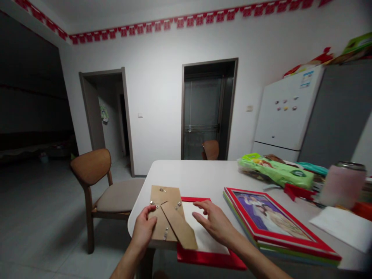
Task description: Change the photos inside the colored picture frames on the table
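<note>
Left hand (144, 228): fingers and thumb pinched on the near left edge of a flat brown rectangular fibreboard backing panel (166, 194), which carries small metal turn-clips and a hinged brown prop leg (179, 228) swung out diagonally across it. The backing panel sits at the near left corner of the white table (197, 174), overlapping the left side of a red rectangular picture frame (209, 259) that lies face down, its near edge overhanging the table rim. Right hand (213, 221): fingers released and spread, tips pressing on the white sheet (207, 237) inside the red frame, gripping nothing. Judgement: panel looks light, stiff and thin, easy to flex or snap at the leg hinge; best taken by its long edges, clear of clips and leg. Frame likely rigid but may hold glass, so fragile, and could tip off the edge. Just right: a stack of red-rimmed framed photographs (273, 217), face up. Beyond: green plastic packet (276, 170), pink jar with a metal lid (343, 184). Left of the table: brown wooden chair (93, 166). Far wall: white fridge (287, 112), dark doorway (207, 108)
</note>
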Demonstrator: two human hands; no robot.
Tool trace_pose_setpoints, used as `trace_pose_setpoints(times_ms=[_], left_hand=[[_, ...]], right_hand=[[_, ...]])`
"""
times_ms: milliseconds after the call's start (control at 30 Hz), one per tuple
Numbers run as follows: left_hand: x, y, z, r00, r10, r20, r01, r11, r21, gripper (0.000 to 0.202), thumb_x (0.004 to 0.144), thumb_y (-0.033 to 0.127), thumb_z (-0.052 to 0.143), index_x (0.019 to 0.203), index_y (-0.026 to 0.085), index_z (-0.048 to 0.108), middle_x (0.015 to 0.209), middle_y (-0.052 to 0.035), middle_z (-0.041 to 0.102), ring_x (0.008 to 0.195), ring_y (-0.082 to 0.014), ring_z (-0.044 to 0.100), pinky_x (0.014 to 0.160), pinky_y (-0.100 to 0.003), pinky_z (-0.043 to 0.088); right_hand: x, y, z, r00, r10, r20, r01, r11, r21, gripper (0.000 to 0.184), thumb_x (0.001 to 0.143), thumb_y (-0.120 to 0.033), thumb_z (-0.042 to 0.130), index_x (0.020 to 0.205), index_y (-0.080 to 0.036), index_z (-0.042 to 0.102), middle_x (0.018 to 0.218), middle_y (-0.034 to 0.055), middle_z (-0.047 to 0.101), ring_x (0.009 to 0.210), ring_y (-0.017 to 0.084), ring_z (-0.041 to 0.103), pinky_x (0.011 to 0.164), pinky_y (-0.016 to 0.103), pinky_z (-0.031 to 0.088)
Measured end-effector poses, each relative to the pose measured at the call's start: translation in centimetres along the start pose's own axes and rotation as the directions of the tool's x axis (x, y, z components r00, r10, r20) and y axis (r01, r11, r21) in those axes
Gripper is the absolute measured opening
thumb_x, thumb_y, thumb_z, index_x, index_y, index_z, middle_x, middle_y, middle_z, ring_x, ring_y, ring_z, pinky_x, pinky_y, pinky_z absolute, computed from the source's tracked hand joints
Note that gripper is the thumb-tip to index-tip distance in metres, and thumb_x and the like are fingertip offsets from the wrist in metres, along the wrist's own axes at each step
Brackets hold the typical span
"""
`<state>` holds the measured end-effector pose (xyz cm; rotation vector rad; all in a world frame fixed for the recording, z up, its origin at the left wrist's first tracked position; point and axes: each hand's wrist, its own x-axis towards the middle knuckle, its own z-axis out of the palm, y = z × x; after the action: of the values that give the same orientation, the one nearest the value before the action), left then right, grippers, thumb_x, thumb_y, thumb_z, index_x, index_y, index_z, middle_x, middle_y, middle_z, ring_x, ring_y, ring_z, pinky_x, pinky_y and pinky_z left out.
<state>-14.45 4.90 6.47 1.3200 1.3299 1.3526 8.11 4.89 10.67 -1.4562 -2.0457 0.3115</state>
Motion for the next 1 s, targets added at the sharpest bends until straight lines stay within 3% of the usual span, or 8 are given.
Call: trace_pose_setpoints(times_ms=[233, 433, 567, 633, 733, 800, 900, 1000], left_hand=[[1.0, -2.3, -3.9, 0.997, -0.08, -0.015, 0.081, 0.983, 0.166, 0.033, 0.06, 0.014, 0.043, 0.093, 0.013, 0.049, 0.079, -0.0004, 0.062, 0.064, -0.0127, 0.058, 0.058, -0.021, 0.043], [1.2, -2.5, -3.8, 0.996, 0.001, -0.09, 0.04, 0.892, 0.451, 0.034, 0.062, 0.011, 0.049, 0.095, 0.015, 0.051, 0.094, -0.004, 0.06, 0.09, -0.0171, 0.054, 0.078, -0.024, 0.038], [0.7, -2.1, -3.6, 0.99, 0.102, -0.093, -0.027, 0.804, 0.594, 0.041, 0.06, 0.011, 0.052, 0.101, 0.013, 0.049, 0.105, -0.0096, 0.054, 0.103, -0.0212, 0.045, 0.09, -0.03, 0.028], [0.3, -1.5, -2.7, 0.987, 0.141, -0.081, -0.059, 0.779, 0.624, 0.041, 0.063, 0.013, 0.051, 0.103, 0.01, 0.048, 0.108, -0.0117, 0.052, 0.106, -0.0211, 0.043, 0.093, -0.03, 0.026], [-1.1, 0.1, 0.8, 0.98, 0.2, -0.006, -0.156, 0.784, 0.601, 0.04, 0.07, 0.019, 0.047, 0.108, 0.011, 0.044, 0.112, -0.0097, 0.05, 0.107, -0.0174, 0.042, 0.093, -0.027, 0.028], [-2.6, 1.4, 4.1, 0.959, 0.26, 0.116, -0.283, 0.828, 0.484, 0.043, 0.071, 0.024, 0.049, 0.111, 0.012, 0.043, 0.115, -0.0104, 0.048, 0.108, -0.0195, 0.041, 0.094, -0.032, 0.03], [-4.6, 3.4, 8.8, 0.876, 0.37, 0.309, -0.466, 0.811, 0.353, 0.058, 0.063, 0.026, 0.06, 0.117, 0.015, 0.04, 0.125, -0.0108, 0.04, 0.114, -0.0244, 0.034, 0.096, -0.038, 0.029], [-5.2, 4.9, 11.0, 0.796, 0.505, 0.334, -0.6, 0.731, 0.324, 0.049, 0.065, 0.015, 0.053, 0.113, 0.017, 0.043, 0.116, -0.0092, 0.047, 0.108, -0.0229, 0.041, 0.093, -0.038, 0.034]], right_hand=[[-1.2, 7.6, 1.1, 0.977, 0.213, -0.003, -0.205, 0.94, -0.273, 0.039, 0.071, -0.031, 0.041, 0.103, -0.012, 0.055, 0.092, 0.0137, 0.06, 0.085, 0.022, 0.055, 0.077, 0.03, 0.037], [-1.3, 7.9, 1.8, 0.968, 0.252, 0.016, -0.237, 0.927, -0.289, 0.045, 0.067, -0.021, 0.04, 0.109, -0.006, 0.048, 0.091, 0.017, 0.06, 0.085, 0.024, 0.056, 0.074, 0.031, 0.038], [-1.0, 7.4, 1.3, 0.931, 0.362, -0.035, -0.364, 0.927, -0.094, 0.049, 0.063, -0.016, 0.041, 0.11, -0.003, 0.046, 0.081, 0.0161, 0.063, 0.074, 0.023, 0.058, 0.068, 0.031, 0.04], [-1.0, 6.8, 0.7, 0.877, 0.479, 0.037, -0.476, 0.854, 0.212, 0.056, 0.063, -0.017, 0.041, 0.118, -0.004, 0.038, 0.07, 0.0109, 0.063, 0.061, 0.02, 0.059, 0.06, 0.029, 0.042], [-1.4, 5.2, -0.5, 0.828, 0.512, 0.23, -0.506, 0.504, 0.7, 0.068, 0.063, -0.018, 0.042, 0.127, -0.014, 0.021, 0.062, 0.0022, 0.062, 0.05, 0.016, 0.057, 0.052, 0.027, 0.043], [-1.7, 3.8, -1.2, 0.844, 0.468, 0.261, -0.439, 0.325, 0.838, 0.075, 0.061, -0.017, 0.046, 0.129, -0.02, 0.016, 0.06, -0.0017, 0.061, 0.047, 0.014, 0.055, 0.051, 0.026, 0.043], [-1.8, 1.9, -2.1, 0.886, 0.406, 0.224, -0.361, 0.299, 0.884, 0.08, 0.059, -0.016, 0.053, 0.129, -0.024, 0.015, 0.059, -0.0042, 0.06, 0.045, 0.011, 0.053, 0.05, 0.024, 0.043], [-1.7, 1.4, -2.4, 0.911, 0.373, 0.174, -0.32, 0.375, 0.87, 0.081, 0.059, -0.021, 0.059, 0.129, -0.021, 0.017, 0.056, -0.0046, 0.058, 0.048, 0.011, 0.053, 0.05, 0.023, 0.042]])
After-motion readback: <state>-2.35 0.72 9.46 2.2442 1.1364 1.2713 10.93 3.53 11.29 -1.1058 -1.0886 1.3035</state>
